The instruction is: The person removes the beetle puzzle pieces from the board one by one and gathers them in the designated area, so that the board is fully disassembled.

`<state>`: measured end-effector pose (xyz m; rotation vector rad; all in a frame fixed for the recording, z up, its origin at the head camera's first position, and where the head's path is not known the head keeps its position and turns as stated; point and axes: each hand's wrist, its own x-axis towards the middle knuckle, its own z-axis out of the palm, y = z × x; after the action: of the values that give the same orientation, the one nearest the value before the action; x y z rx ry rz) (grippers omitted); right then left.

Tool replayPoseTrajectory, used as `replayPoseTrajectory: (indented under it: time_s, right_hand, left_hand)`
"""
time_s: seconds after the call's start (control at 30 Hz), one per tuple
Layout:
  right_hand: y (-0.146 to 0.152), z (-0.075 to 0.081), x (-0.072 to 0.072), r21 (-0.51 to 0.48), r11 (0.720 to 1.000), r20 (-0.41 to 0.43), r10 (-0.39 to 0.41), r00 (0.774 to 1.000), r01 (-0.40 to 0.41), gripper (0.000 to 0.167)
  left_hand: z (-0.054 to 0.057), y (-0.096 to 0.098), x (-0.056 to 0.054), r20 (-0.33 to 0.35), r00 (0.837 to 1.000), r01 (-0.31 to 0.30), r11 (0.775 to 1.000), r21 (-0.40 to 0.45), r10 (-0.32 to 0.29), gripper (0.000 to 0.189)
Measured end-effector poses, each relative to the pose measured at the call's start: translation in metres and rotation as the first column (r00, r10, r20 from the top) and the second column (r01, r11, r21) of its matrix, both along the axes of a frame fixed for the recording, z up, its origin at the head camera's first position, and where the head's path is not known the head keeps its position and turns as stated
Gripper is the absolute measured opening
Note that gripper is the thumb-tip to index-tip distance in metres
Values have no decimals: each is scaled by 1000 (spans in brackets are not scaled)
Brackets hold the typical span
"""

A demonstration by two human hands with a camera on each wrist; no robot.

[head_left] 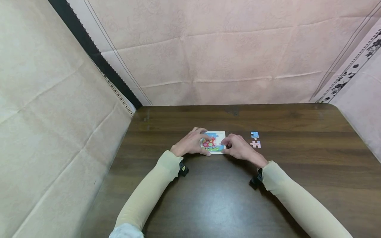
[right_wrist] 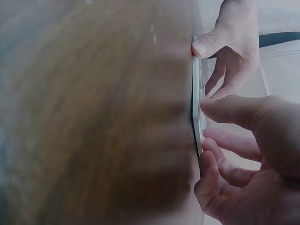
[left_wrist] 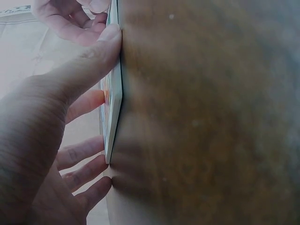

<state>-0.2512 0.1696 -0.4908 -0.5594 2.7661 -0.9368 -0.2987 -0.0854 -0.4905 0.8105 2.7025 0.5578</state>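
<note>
A small jigsaw puzzle in a white tray [head_left: 220, 134] lies on the table, with a red spotted picture on blue and green. Its upper right part is bare white. My left hand [head_left: 194, 141] holds the tray from the left, thumb on the near edge, index finger over the picture, other fingertips at the far edge. From the right, my right hand [head_left: 239, 147] pinches the lower right puzzle piece [head_left: 219, 148] between thumb and index finger, down at the tray's surface. Its remaining fingers curl beside the tray's edge [right_wrist: 196, 112]. The fingers partly hide the picture.
Two loose puzzle pieces lie to the right of my right hand: a blue one [head_left: 254, 135] and a pale pink one [head_left: 255, 144]. The brown wooden table [head_left: 208, 198] meets a hanging pale cloth [head_left: 226, 66] at its far edge.
</note>
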Motion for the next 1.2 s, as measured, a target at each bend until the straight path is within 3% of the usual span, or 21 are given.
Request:
replayPoseTrajectory:
  time_s: [0.4, 0.7, 1.2]
  right_hand:
    - [-1, 2, 0, 40, 999, 26, -7, 1000, 5, 30]
    - [-4, 4, -3, 55, 998, 75, -22, 997, 18, 30]
    - [-9, 6, -1, 25, 999, 62, -34, 998, 32, 25]
  left_hand:
    - [0, 1, 0, -18, 1000, 5, 1000, -11, -5, 69]
    - [0, 6, -1, -59, 998, 18, 1000, -21, -19, 45]
    - [-1, 6, -2, -62, 998, 16, 1000, 7, -16, 45]
